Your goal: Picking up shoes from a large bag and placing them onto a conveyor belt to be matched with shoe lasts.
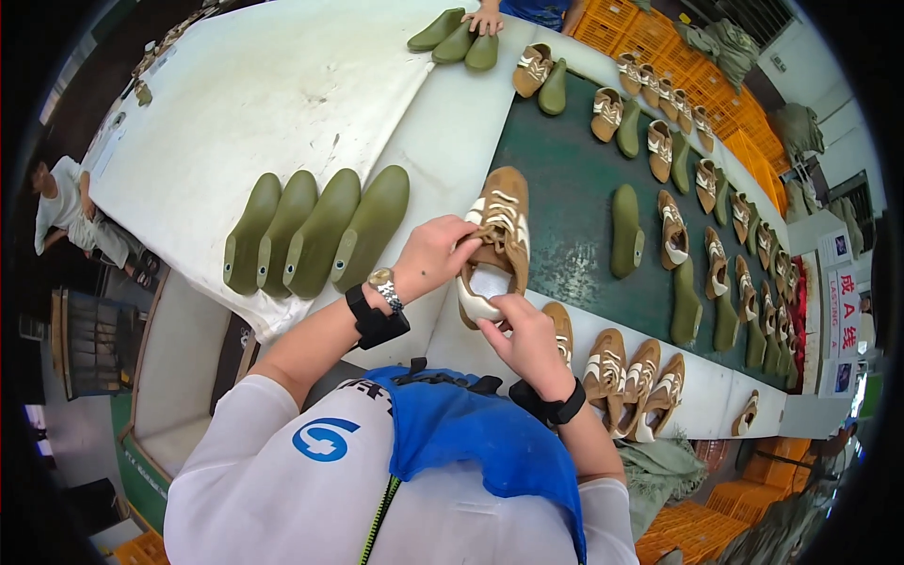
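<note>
Both hands, left hand (435, 254) and right hand (527, 334), clamped one tan lace-up shoe upper (497, 240); red-and-white rectangular signs (841, 311) stood far right, four olive plastic lasts (315, 231) left on the white worktop (282, 85).

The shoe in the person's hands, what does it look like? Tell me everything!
The shoe is a tan, suede-looking upper with cream stripes and cream laces. Its opening shows a pale inside. It lies lengthwise at the edge of the dark green belt, toe pointing away from the person. The left hand grips its side near the opening, and the right hand pinches its heel end. I cannot tell if it has a sole.
</note>
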`<state>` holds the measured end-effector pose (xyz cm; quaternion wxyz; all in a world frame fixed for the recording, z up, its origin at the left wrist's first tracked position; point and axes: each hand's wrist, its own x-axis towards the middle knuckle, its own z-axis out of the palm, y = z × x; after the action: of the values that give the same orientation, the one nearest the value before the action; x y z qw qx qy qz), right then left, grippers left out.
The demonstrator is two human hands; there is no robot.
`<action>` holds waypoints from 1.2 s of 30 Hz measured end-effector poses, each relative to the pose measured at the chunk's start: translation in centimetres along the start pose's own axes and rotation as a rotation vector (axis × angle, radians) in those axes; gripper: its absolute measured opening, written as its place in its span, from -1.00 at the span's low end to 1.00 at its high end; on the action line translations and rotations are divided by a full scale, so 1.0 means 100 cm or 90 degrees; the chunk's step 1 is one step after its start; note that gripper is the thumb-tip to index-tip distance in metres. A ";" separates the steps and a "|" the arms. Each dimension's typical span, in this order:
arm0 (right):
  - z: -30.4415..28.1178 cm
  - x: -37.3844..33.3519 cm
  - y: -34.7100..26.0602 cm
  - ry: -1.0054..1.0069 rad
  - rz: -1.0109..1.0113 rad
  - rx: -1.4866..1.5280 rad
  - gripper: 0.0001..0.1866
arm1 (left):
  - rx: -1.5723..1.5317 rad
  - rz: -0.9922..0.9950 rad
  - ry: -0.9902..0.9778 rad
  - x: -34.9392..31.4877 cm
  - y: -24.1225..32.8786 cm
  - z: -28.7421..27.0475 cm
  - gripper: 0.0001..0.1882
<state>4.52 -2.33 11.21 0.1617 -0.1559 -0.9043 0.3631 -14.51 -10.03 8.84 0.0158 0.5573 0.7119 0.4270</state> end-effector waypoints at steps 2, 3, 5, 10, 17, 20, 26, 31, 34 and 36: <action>-0.007 0.009 0.008 -0.011 0.018 -0.032 -0.73 | -0.071 -0.119 -0.012 0.000 -0.005 0.001 -0.75; -0.014 0.017 0.016 -0.021 0.036 -0.062 -0.71 | -0.151 -0.150 -0.027 0.000 -0.011 0.003 -0.75; -0.025 0.037 0.054 -0.010 0.083 -0.076 -0.71 | -0.123 -0.091 -0.011 -0.005 -0.018 -0.005 -0.71; -0.059 0.081 0.178 0.028 0.234 -0.237 -0.69 | 0.200 -0.139 0.056 -0.042 -0.065 -0.060 -0.63; -0.076 0.145 0.306 0.117 0.405 -0.262 -0.57 | -0.040 -0.536 0.023 -0.109 -0.105 -0.060 -0.33; -0.063 0.141 0.314 0.246 0.455 -0.260 -0.45 | -0.046 -0.497 0.048 -0.110 -0.104 -0.050 -0.30; -0.030 0.075 0.251 -0.005 0.104 -0.165 -0.56 | -0.141 -0.479 0.068 -0.113 -0.118 -0.048 -0.22; 0.002 0.051 0.141 -0.338 0.046 0.022 -0.51 | -0.303 -0.543 0.027 -0.113 -0.104 -0.035 -0.11; 0.053 0.050 0.095 -0.330 0.091 0.104 -0.41 | -0.354 -0.452 -0.094 -0.115 -0.095 -0.003 -0.02; 0.106 0.049 0.102 -0.135 0.050 0.090 -0.27 | -0.354 -0.413 -0.226 -0.097 -0.067 0.011 0.03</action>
<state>-2.54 0.25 -2.38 0.0616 -0.1400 -0.8816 0.4466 -15.53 -17.35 -0.48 0.4190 0.3449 0.6941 0.4730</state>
